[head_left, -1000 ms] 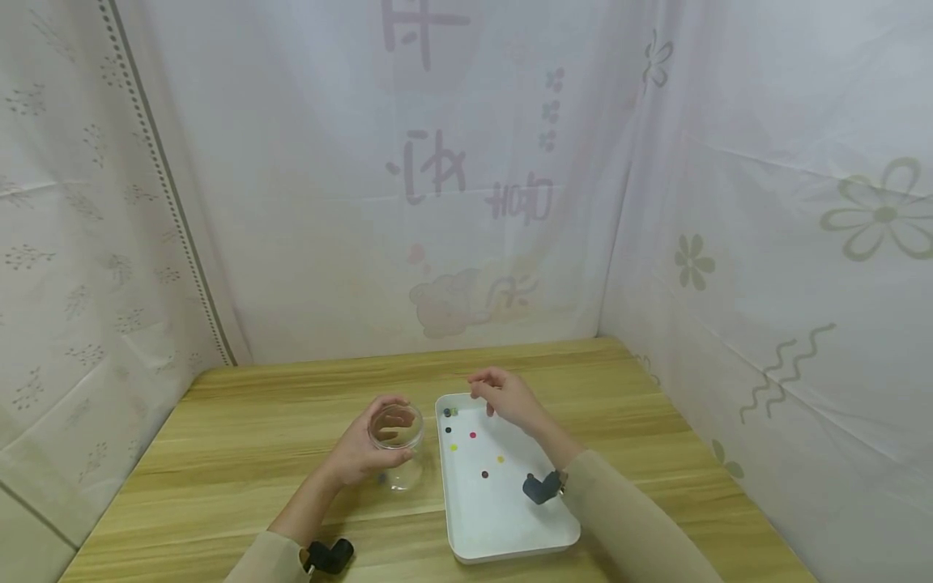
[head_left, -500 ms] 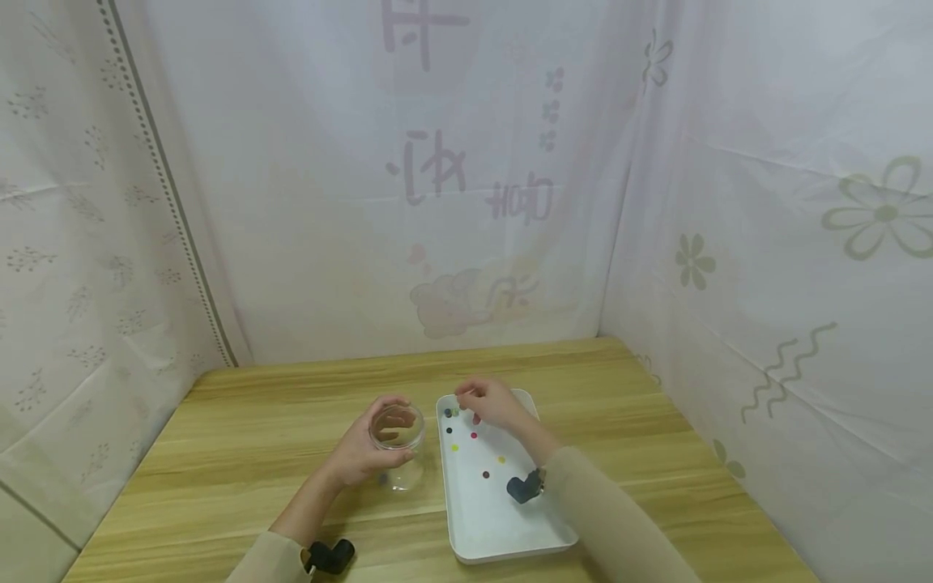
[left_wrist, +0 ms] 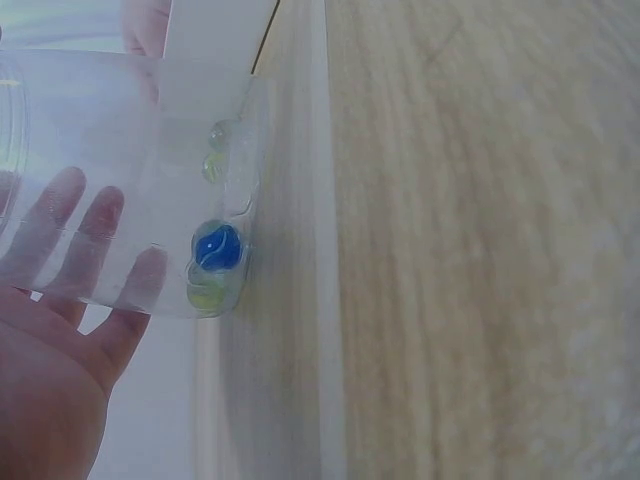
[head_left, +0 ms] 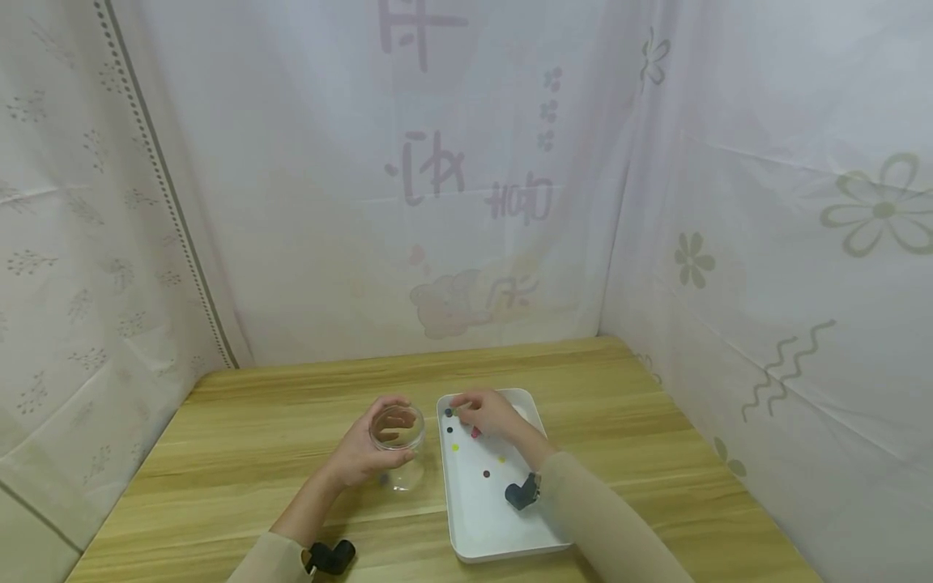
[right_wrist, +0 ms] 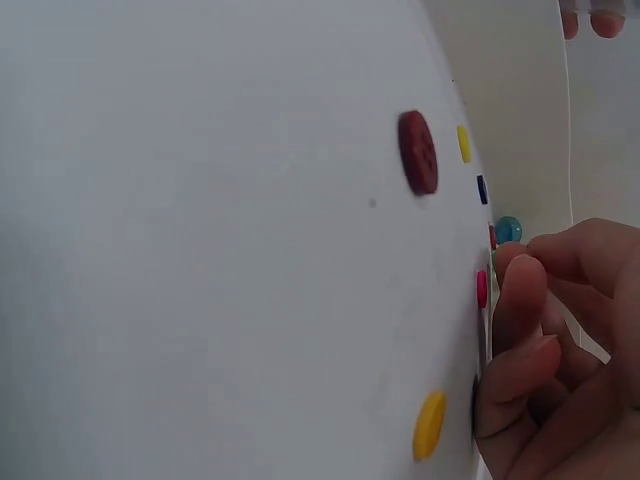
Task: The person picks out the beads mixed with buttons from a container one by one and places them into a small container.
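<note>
My left hand (head_left: 360, 453) grips a clear jar (head_left: 405, 471) standing on the table, fingers and thumb around its side. Through the jar wall in the left wrist view, a blue marble (left_wrist: 217, 246) and several pale yellow-green marbles (left_wrist: 207, 292) lie at the bottom. My right hand (head_left: 492, 414) is low in the far left corner of a white tray (head_left: 510, 526), fingers bent. Its fingertips are right at a greenish marble (right_wrist: 494, 262), mostly hidden; whether they pinch it I cannot tell. A teal-blue marble (right_wrist: 508, 230) sits just past the fingertips, by the tray wall.
Small buttons lie scattered in the tray: dark red (right_wrist: 418, 153), orange-yellow (right_wrist: 429, 425), pink (right_wrist: 481, 289), yellow (head_left: 455, 447) and dark blue (head_left: 449, 430). The tray stands just right of the jar on a wooden table (head_left: 240, 437). Patterned white curtains (head_left: 328, 202) enclose the back and sides.
My right hand has moved left and down from above the tray's far edge to the marbles in its far left corner. The left hand and jar have stayed in place.
</note>
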Action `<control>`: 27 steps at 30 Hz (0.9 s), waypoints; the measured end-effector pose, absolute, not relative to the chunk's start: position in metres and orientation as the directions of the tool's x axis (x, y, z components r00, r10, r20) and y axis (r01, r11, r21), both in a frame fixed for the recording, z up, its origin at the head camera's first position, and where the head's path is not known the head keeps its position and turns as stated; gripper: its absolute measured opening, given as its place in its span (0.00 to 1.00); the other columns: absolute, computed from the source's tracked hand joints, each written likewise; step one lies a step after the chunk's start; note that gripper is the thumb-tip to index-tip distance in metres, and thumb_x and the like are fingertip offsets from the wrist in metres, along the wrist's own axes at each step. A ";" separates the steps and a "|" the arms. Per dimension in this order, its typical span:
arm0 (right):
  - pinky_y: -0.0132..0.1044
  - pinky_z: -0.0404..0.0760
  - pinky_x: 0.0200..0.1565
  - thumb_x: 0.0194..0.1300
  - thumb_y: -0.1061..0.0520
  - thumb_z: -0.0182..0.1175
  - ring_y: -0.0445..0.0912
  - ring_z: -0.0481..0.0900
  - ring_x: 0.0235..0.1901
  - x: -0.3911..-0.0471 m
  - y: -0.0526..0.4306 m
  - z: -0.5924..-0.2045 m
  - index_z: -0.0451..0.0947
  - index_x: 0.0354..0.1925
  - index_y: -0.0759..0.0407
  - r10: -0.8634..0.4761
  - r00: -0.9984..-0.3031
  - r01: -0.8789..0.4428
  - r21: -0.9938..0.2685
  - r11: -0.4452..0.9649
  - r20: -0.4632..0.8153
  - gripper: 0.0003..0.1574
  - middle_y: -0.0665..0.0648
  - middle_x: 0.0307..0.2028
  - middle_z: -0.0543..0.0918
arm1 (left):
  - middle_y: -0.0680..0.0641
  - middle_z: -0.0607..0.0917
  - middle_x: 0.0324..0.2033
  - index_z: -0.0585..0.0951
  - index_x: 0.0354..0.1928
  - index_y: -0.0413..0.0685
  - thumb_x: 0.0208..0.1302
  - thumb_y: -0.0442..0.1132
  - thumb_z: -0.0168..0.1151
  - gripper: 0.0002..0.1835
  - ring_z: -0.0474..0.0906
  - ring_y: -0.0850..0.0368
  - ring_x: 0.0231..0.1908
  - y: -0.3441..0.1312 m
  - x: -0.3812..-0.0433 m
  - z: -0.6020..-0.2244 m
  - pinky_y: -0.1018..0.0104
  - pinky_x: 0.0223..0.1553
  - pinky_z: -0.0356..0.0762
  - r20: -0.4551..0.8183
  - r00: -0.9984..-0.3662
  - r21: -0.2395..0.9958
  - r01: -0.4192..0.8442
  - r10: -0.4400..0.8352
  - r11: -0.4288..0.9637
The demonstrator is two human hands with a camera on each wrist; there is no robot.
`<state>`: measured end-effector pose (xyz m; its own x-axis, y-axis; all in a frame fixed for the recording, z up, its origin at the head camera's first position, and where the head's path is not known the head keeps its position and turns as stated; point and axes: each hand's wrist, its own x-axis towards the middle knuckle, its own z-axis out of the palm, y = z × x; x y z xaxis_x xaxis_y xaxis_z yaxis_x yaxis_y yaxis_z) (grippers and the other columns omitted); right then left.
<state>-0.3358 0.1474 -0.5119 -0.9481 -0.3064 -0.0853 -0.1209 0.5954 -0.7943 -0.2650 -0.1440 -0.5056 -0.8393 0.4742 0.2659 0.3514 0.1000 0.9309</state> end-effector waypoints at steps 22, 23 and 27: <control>0.31 0.79 0.24 0.73 0.59 0.67 0.41 0.80 0.21 -0.332 0.145 -0.509 0.86 0.49 0.58 -0.217 -0.969 -0.060 -0.738 0.672 -0.118 0.08 0.52 0.26 0.85 | 0.30 0.80 0.66 0.68 0.75 0.42 0.63 0.35 0.79 0.41 0.78 0.30 0.67 -0.144 -0.265 -0.504 0.27 0.68 0.74 0.268 -0.843 0.932 0.349 0.467 0.094; 0.31 0.80 0.25 0.73 0.60 0.67 0.42 0.80 0.21 -0.331 0.145 -0.509 0.86 0.49 0.58 -0.219 -0.969 -0.062 -0.742 0.668 -0.117 0.08 0.52 0.27 0.85 | 0.29 0.80 0.66 0.68 0.75 0.42 0.63 0.35 0.79 0.41 0.78 0.30 0.67 -0.144 -0.264 -0.504 0.27 0.68 0.73 0.268 -0.843 0.933 0.348 0.467 0.092; 0.33 0.83 0.26 0.74 0.60 0.67 0.43 0.83 0.23 -0.328 0.146 -0.506 0.86 0.50 0.58 -0.228 -0.967 -0.061 -0.763 0.644 -0.116 0.09 0.53 0.30 0.87 | 0.28 0.80 0.66 0.68 0.74 0.43 0.63 0.35 0.79 0.41 0.78 0.29 0.67 -0.144 -0.264 -0.504 0.27 0.69 0.73 0.264 -0.844 0.935 0.344 0.466 0.093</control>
